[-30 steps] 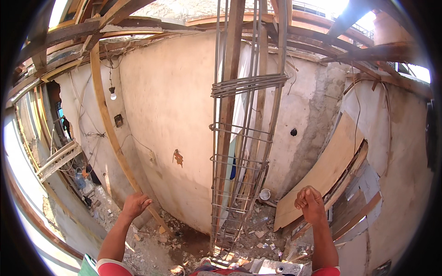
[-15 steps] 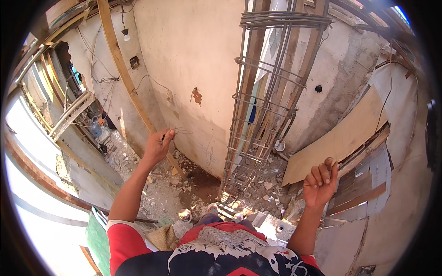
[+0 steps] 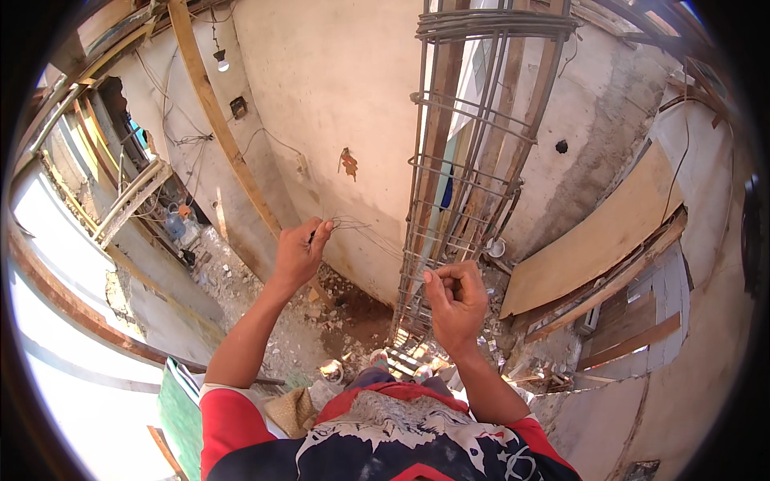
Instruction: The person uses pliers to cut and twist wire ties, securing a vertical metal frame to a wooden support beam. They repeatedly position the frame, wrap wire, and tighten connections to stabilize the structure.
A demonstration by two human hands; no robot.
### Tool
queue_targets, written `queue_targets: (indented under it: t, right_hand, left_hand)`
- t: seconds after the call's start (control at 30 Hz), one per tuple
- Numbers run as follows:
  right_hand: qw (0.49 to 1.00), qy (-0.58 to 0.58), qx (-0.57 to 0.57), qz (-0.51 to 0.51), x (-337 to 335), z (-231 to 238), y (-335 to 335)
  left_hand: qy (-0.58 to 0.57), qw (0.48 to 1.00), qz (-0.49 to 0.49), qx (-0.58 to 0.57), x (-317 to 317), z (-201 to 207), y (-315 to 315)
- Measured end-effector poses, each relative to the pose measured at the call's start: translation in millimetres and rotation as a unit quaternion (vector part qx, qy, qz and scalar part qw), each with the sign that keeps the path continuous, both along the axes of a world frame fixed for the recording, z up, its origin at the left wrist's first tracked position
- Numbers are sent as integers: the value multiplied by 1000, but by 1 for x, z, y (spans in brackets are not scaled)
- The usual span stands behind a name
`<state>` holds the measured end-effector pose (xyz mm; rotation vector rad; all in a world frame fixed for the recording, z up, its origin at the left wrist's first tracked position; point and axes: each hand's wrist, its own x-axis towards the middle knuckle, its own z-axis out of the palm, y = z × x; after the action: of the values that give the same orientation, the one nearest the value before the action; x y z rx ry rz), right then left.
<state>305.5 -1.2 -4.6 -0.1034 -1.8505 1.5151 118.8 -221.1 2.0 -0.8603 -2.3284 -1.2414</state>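
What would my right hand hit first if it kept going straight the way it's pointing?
Probably the rebar cage: your right hand points up and slightly left toward its bars, though the gap between them is hard to judge.

no words or numbers can be read. the dark shirt [image 3: 353, 461] carries a pale print [image 3: 401, 417] across its front, with small white marks [image 3: 505, 457] toward the right, too unclear to read as letters.

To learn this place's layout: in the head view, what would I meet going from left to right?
Blue plastic jug, white hanging light bulb, bare left hand, thin dark wires, bare right hand, large tan plywood sheet.
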Motion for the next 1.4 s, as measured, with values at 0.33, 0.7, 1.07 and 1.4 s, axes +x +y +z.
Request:
queue_targets:
  t: [0.33,0.7,1.07,1.4]
  right_hand:
    - [978,-150,107,101,-37,14,6]
    - [877,-208,-233,366,8,-13,74]
    - [906,71,-418,11,119,-2,179]
    - [896,126,-220,-366,108,-51,285]
  left_hand:
    - [205,964,-37,-166,15,16,10]
    - [275,905,-90,-310,-58,14,-100]
    - [264,886,-177,-336,-41,7,-79]
    - [211,898,-293,-251,2,0,13]
